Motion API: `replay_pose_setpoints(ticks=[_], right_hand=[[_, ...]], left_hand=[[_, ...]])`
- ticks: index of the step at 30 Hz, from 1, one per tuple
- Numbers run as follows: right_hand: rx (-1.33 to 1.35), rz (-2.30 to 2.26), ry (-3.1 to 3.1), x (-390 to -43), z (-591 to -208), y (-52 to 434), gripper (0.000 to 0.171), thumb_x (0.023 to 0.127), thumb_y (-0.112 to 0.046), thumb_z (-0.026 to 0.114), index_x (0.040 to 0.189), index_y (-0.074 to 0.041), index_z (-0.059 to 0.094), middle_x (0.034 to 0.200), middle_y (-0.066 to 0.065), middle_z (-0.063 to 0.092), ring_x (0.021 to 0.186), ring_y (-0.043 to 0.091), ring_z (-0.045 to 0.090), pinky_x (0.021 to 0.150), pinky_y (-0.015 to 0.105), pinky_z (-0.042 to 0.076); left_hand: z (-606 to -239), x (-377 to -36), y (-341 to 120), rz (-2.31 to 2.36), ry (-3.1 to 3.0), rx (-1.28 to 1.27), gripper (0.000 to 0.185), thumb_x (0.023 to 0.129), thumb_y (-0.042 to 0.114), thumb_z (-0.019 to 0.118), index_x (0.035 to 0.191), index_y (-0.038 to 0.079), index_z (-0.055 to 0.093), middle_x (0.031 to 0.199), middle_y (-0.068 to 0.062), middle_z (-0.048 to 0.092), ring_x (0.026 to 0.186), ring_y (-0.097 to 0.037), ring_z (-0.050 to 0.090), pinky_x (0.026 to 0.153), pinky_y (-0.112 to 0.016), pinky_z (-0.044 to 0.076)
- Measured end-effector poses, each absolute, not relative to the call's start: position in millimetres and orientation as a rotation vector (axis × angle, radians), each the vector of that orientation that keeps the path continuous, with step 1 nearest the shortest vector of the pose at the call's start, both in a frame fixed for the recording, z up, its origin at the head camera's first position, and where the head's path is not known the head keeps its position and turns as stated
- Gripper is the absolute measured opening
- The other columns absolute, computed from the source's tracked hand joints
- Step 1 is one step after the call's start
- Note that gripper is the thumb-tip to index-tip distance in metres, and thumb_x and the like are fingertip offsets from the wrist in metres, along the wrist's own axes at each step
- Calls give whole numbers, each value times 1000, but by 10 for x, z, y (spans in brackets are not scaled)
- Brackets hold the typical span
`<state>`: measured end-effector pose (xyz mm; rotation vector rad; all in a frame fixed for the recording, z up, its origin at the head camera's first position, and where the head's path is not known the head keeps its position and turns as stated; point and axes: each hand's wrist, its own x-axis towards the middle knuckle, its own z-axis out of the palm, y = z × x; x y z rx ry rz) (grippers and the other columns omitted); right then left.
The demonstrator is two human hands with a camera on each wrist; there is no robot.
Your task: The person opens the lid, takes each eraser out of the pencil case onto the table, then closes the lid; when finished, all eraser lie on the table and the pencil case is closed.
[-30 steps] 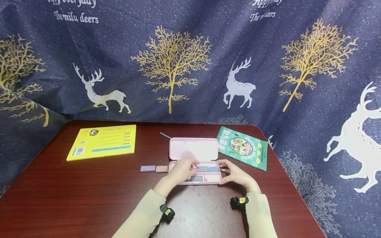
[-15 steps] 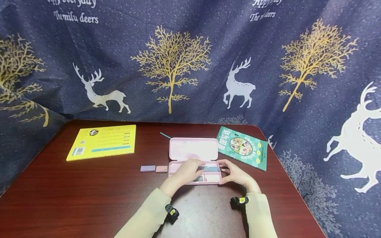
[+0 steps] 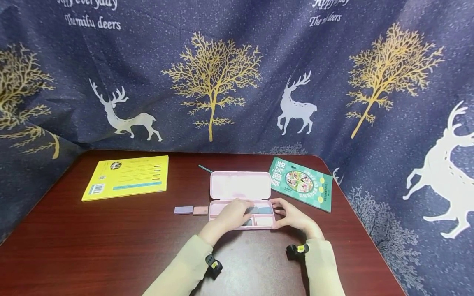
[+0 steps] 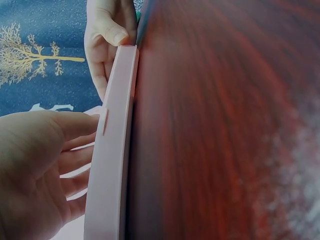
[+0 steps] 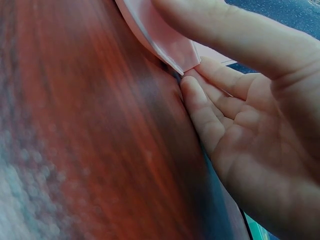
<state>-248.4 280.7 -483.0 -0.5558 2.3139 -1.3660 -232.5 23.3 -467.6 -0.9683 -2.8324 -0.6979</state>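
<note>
A pink pencil case (image 3: 240, 186) lies open on the table, its lid tipped back. My left hand (image 3: 234, 213) reaches over the front wall into its middle, fingers extended; what lies under the fingertips is hidden. In the left wrist view, the thumb of my left hand (image 4: 30, 165) touches the top edge of the front wall (image 4: 112, 150). My right hand (image 3: 292, 214) grips the case's right end between thumb and fingers. A blue-grey block (image 3: 264, 210) sits in the back compartment, a white block (image 3: 264, 221) in the front one.
Left of the case lie a purple block (image 3: 183, 210) and a pinkish-tan block (image 3: 200, 210). A yellow book (image 3: 129, 176) is at the back left, a green book (image 3: 305, 183) at the back right. Behind the lid a thin teal stick (image 3: 205, 168) pokes out.
My left hand has moved a little to the right inside the case over the grey blocks, then stayed there. The right hand keeps its grip on the case's end.
</note>
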Motion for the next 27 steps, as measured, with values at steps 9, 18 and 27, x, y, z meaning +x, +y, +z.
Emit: replay_pose_setpoints(ticks=[9, 18, 27], right_hand=[[-564, -1393, 2299, -2486, -4830, 2792, 80, 77, -15, 83, 141, 3, 38, 139, 24, 45, 132, 44, 43, 111, 55, 35], [-565, -1406, 2283, -2475, -4815, 2793, 81, 76, -14, 83, 141, 4, 37, 140, 25, 45, 132, 44, 42, 110, 56, 35], [-568, -1398, 2283, -2471, -4820, 2793, 79, 77, -13, 82, 141, 3, 37, 140, 24, 45, 132, 44, 43, 110, 55, 36]], left_hand=[[-4695, -2332, 251, -684, -2840, -962, 30, 91, 15, 67, 118, 3, 68, 118, -10, 70, 111, -27, 64, 99, -38, 49], [-4675, -2317, 271, -704, -2832, -957, 30, 91, 15, 67, 118, 3, 68, 112, -11, 67, 105, -25, 64, 95, -36, 50], [-4690, -2329, 319, -693, -2821, -961, 28, 93, 11, 62, 119, 4, 68, 105, -10, 63, 97, -22, 63, 88, -34, 52]])
